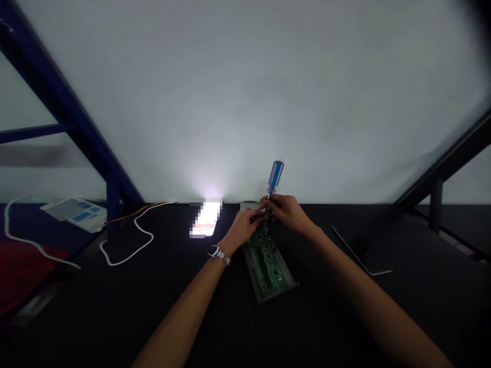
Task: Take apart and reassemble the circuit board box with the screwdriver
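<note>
A green circuit board lies in a shallow metal tray on the black table. Above its far end stands a screwdriver with a clear and blue handle, almost upright and leaning slightly right. My right hand pinches the screwdriver by its shaft, below the handle. Close against it, my left hand has its fingers drawn together by the lower shaft, over the board's far end. What the left fingers hold is hidden, and so is the screwdriver's tip. A metal-band watch is on the left wrist.
A lit phone-like screen, blurred out, lies left of the hands. Farther left are a white cable and a printed sheet. A bent metal rod lies on the right. Blue frame bars and a pale wall bound the table.
</note>
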{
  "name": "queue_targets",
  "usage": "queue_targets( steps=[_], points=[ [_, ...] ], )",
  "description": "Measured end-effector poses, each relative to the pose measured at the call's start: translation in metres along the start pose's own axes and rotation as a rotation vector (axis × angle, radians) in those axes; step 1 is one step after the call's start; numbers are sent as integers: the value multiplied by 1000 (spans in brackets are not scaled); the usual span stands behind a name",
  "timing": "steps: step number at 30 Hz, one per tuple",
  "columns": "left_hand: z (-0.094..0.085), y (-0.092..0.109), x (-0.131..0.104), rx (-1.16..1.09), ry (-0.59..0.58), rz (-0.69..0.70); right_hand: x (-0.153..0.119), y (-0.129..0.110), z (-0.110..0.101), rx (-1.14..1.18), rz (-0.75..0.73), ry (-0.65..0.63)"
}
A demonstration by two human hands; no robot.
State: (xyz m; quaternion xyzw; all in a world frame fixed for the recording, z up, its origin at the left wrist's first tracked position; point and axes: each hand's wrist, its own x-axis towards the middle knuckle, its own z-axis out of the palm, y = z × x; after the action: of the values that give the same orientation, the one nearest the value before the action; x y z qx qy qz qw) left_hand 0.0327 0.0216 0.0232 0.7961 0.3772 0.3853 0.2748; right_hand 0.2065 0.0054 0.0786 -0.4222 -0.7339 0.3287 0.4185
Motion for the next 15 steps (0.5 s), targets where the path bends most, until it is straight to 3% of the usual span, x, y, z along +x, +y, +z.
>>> queue_targets(
  steps=[6, 15],
  points=[
    [3, 2, -3, 40, 162, -13, -3, -1, 8, -66, 35, 250],
    [9, 3, -4, 102, 186, -18, 0, -7, 11, -217, -6, 336]
  ],
)
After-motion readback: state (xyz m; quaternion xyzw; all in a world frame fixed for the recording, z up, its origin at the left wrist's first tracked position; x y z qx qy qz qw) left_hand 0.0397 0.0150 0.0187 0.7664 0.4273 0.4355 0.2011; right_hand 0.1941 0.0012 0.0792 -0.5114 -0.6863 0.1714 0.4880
